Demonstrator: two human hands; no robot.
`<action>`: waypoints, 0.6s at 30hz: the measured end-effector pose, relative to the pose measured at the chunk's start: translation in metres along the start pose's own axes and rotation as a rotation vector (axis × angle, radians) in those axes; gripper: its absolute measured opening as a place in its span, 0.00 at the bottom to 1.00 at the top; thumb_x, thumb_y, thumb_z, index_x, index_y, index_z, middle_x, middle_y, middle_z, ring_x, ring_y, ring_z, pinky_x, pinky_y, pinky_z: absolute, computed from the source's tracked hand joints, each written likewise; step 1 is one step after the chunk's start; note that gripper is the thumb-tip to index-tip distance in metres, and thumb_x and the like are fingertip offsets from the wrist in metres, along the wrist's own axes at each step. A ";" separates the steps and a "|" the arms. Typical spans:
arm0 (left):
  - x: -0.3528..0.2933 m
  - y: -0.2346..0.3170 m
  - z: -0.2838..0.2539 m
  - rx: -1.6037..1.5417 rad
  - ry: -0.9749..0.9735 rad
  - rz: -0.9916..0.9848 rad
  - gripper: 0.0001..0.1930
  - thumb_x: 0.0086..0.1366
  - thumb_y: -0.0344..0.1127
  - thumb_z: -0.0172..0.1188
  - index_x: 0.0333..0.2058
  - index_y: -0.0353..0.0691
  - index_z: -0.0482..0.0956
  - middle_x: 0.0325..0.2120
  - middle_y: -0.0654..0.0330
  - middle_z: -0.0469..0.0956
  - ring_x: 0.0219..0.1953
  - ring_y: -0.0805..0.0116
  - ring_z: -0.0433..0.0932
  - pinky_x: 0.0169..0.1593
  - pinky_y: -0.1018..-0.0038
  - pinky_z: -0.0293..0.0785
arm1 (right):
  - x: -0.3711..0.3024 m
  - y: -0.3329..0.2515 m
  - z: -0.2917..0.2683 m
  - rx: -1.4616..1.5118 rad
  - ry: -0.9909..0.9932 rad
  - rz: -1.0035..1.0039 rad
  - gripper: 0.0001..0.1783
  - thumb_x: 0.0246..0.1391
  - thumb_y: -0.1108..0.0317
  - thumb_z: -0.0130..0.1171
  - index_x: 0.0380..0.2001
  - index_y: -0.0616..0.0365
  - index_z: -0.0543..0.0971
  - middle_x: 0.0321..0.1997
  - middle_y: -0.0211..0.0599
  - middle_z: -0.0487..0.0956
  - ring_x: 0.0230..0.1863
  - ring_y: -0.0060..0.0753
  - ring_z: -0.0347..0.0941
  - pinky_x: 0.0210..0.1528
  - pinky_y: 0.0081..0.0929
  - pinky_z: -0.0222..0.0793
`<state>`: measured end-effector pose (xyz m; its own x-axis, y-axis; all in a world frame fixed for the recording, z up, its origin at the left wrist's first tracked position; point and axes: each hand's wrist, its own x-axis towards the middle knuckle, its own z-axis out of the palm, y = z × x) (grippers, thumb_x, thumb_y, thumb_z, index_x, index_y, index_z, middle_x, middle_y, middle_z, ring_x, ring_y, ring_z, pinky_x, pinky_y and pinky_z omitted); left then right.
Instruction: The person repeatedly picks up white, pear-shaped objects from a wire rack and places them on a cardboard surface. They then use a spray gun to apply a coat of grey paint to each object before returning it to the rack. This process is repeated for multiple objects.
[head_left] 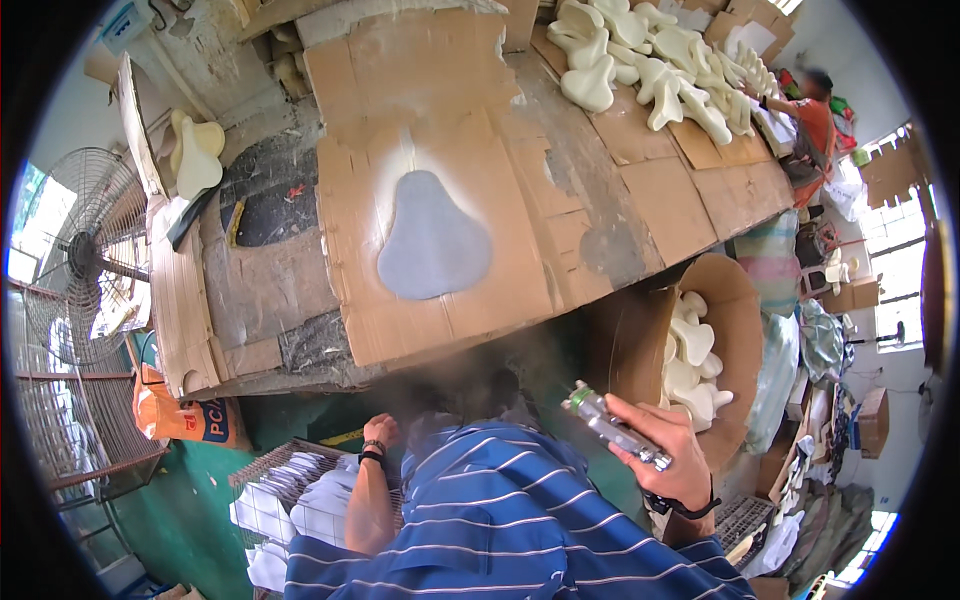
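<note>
Grey, pear-shaped foam pad [434, 238] lies on the cardboard-covered desk [620, 190] at 12 o'clock, apart from both hands. Your right hand [668, 452] at 4 o'clock is wrapped around a metal spray gun [612, 425]; your left hand [380, 432], curled loosely, hangs over a wire crate [290, 470] at 7 o'clock. Drifting mist could settle on your shirt.

Head-worn fisheye, steeply down, close

My left hand [381, 432] dipped behind my striped shirt [500, 520], its fingers hidden, and the spray gun [612, 425] nozzle was too blurred to read.
</note>
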<state>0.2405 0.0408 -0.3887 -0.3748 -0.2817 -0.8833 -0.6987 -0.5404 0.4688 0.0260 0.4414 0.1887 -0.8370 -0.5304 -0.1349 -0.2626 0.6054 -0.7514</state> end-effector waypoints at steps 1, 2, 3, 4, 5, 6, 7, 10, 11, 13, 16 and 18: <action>-0.004 0.008 0.005 0.010 0.024 -0.011 0.18 0.66 0.35 0.62 0.54 0.40 0.80 0.36 0.56 0.83 0.36 0.60 0.84 0.41 0.57 0.84 | 0.003 -0.002 0.002 0.016 -0.036 -0.013 0.40 0.38 0.84 0.62 0.62 0.65 0.74 0.40 0.51 0.82 0.37 0.52 0.80 0.41 0.33 0.76; -0.012 0.030 0.018 0.087 0.032 -0.027 0.18 0.66 0.35 0.61 0.54 0.40 0.80 0.36 0.56 0.83 0.36 0.60 0.84 0.42 0.56 0.84 | 0.004 -0.001 0.002 0.035 -0.049 -0.005 0.41 0.36 0.84 0.61 0.62 0.65 0.74 0.41 0.51 0.81 0.38 0.52 0.79 0.42 0.33 0.76; -0.023 0.042 0.025 0.134 0.052 -0.038 0.18 0.66 0.35 0.61 0.54 0.41 0.80 0.37 0.57 0.83 0.37 0.60 0.84 0.42 0.55 0.84 | 0.007 0.002 0.005 0.037 -0.074 -0.048 0.45 0.32 0.82 0.60 0.63 0.64 0.73 0.42 0.52 0.81 0.39 0.54 0.79 0.43 0.33 0.75; -0.027 0.047 0.026 0.181 0.073 -0.046 0.17 0.66 0.35 0.61 0.54 0.41 0.80 0.37 0.57 0.83 0.37 0.60 0.84 0.43 0.55 0.83 | 0.012 0.001 0.006 0.040 -0.076 -0.062 0.45 0.32 0.82 0.60 0.64 0.64 0.73 0.42 0.52 0.81 0.38 0.54 0.79 0.43 0.34 0.75; -0.030 0.053 0.027 0.173 0.061 -0.034 0.17 0.66 0.35 0.62 0.53 0.42 0.80 0.36 0.57 0.83 0.36 0.60 0.84 0.42 0.56 0.83 | 0.017 -0.001 0.007 0.043 -0.078 -0.076 0.45 0.32 0.82 0.60 0.64 0.64 0.73 0.42 0.52 0.81 0.38 0.54 0.79 0.43 0.34 0.76; -0.031 0.054 0.027 0.145 0.057 -0.032 0.17 0.66 0.35 0.62 0.53 0.41 0.80 0.36 0.58 0.83 0.36 0.60 0.84 0.41 0.56 0.83 | 0.022 -0.005 0.006 0.042 -0.081 -0.091 0.45 0.33 0.82 0.60 0.64 0.64 0.72 0.42 0.52 0.81 0.38 0.54 0.79 0.43 0.34 0.76; -0.031 0.055 0.028 0.118 0.052 -0.030 0.17 0.66 0.36 0.63 0.53 0.41 0.80 0.36 0.58 0.83 0.36 0.60 0.84 0.41 0.57 0.83 | 0.026 -0.008 0.005 0.022 -0.078 -0.067 0.46 0.33 0.82 0.60 0.65 0.64 0.71 0.42 0.52 0.81 0.38 0.55 0.78 0.43 0.36 0.76; -0.028 0.049 0.023 0.087 0.066 -0.007 0.17 0.65 0.35 0.63 0.52 0.40 0.81 0.35 0.58 0.83 0.35 0.61 0.84 0.39 0.58 0.83 | 0.031 -0.004 0.008 0.028 0.017 -0.112 0.46 0.33 0.82 0.60 0.66 0.63 0.71 0.43 0.51 0.81 0.39 0.55 0.78 0.44 0.37 0.76; -0.026 0.044 0.020 0.085 0.076 0.004 0.17 0.65 0.35 0.63 0.51 0.40 0.81 0.35 0.58 0.83 0.35 0.61 0.84 0.38 0.58 0.83 | 0.032 -0.006 0.007 0.002 0.006 -0.111 0.46 0.34 0.81 0.60 0.66 0.63 0.71 0.43 0.50 0.81 0.40 0.55 0.78 0.44 0.38 0.76; -0.026 0.041 0.019 0.052 0.064 -0.024 0.17 0.64 0.31 0.64 0.52 0.35 0.79 0.35 0.54 0.83 0.34 0.61 0.83 0.38 0.62 0.83 | 0.033 -0.009 0.004 -0.012 -0.031 -0.148 0.46 0.34 0.80 0.60 0.65 0.64 0.71 0.43 0.50 0.81 0.41 0.54 0.79 0.45 0.38 0.76; -0.023 0.030 0.015 0.005 0.049 -0.022 0.17 0.65 0.27 0.64 0.52 0.30 0.78 0.36 0.51 0.82 0.35 0.58 0.84 0.39 0.63 0.84 | 0.036 -0.009 0.003 -0.053 -0.083 -0.150 0.45 0.34 0.80 0.60 0.65 0.65 0.71 0.44 0.50 0.81 0.41 0.54 0.79 0.44 0.38 0.77; -0.011 0.017 0.007 0.052 0.027 0.004 0.18 0.65 0.27 0.64 0.52 0.30 0.77 0.36 0.51 0.82 0.35 0.57 0.84 0.39 0.62 0.84 | 0.038 -0.004 0.006 -0.082 -0.060 -0.148 0.45 0.33 0.80 0.60 0.65 0.65 0.71 0.44 0.50 0.81 0.40 0.55 0.79 0.44 0.39 0.77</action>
<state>0.2283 0.0401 -0.3711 -0.3613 -0.3058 -0.8809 -0.7285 -0.4971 0.4714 -0.0018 0.4146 0.1826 -0.7571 -0.6498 -0.0668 -0.4210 0.5636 -0.7107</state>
